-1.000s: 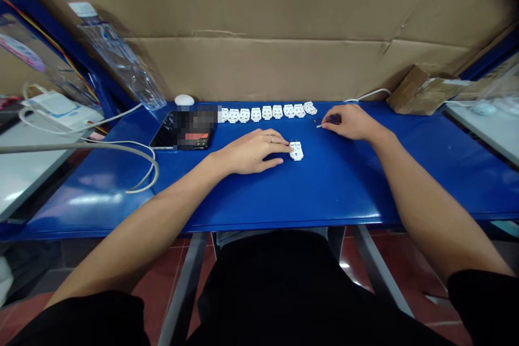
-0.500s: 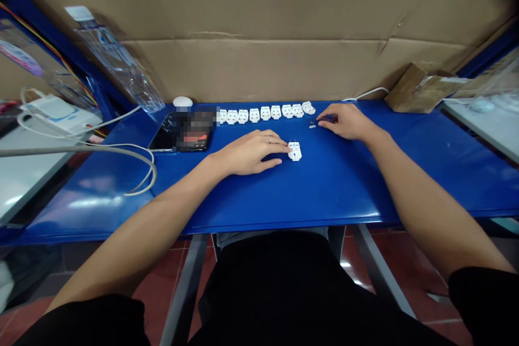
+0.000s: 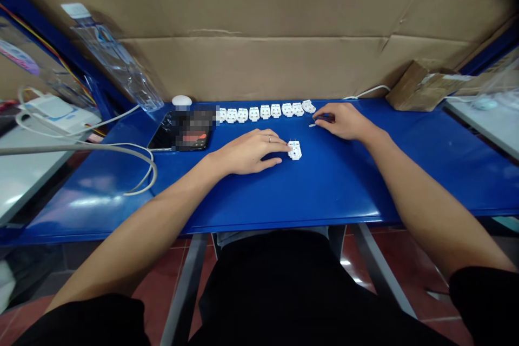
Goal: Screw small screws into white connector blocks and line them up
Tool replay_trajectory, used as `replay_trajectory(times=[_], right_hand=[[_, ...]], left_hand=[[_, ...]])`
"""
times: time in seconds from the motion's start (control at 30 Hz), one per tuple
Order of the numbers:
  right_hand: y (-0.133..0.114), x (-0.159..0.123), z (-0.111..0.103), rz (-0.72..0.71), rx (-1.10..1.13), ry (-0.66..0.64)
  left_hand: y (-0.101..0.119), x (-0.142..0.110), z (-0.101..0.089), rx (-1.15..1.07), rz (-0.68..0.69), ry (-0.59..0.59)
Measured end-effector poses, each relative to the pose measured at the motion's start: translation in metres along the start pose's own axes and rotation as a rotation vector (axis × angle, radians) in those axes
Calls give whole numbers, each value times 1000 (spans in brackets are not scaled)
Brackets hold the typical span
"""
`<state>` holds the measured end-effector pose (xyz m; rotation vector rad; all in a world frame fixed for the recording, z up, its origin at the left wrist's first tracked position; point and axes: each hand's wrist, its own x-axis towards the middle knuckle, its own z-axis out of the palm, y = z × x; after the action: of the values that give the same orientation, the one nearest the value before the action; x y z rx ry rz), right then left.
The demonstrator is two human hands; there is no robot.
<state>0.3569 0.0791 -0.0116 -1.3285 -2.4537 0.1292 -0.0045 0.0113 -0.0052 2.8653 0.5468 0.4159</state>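
My left hand [image 3: 248, 152] lies on the blue table top, its fingertips holding the left side of a white plastic plug body [image 3: 295, 150], which has small metal pins at its far end. My right hand [image 3: 339, 121] is shut on a small screwdriver [image 3: 323, 119] with a dark blue handle. Its thin shaft points left, towards a spot above the plug. A row of several matching white plug bodies [image 3: 265, 112] runs along the back of the table, just beyond both hands.
A phone [image 3: 170, 138], partly blurred, lies left of the row, with a white round object [image 3: 181, 100] behind it. A white cable [image 3: 138, 165] loops at the left. A cardboard box [image 3: 421, 88] sits back right, against a cardboard wall [image 3: 259, 11].
My right hand has shifted slightly left, bringing the screwdriver tip closer to the plug. My left hand and the plug stay in place, and the view has drifted slightly.
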Motion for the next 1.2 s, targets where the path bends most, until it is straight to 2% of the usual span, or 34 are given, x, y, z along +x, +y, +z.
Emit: replay_trajectory(times=[0.2,0.4,0.7,0.83,1.0,1.2], right_hand=[[-2,4,5,-28,-67,-43],[-1,4,10,12,-99,42],[-7,8,11,34,-145,-11],[0,6,8,47,-131,9],[10,4,5,60,-123,-25],[12,4,2,50,-130,-35]], left_hand=[[-1,0,1,-1,8,9],[-2,-1,2,-5,21,28],[-2,-1,1,-30,34,39],[-3,-2,2,-29,8,28],[-1,-1,0,-35,24,28],[-1,-1,0,-46,9,28]])
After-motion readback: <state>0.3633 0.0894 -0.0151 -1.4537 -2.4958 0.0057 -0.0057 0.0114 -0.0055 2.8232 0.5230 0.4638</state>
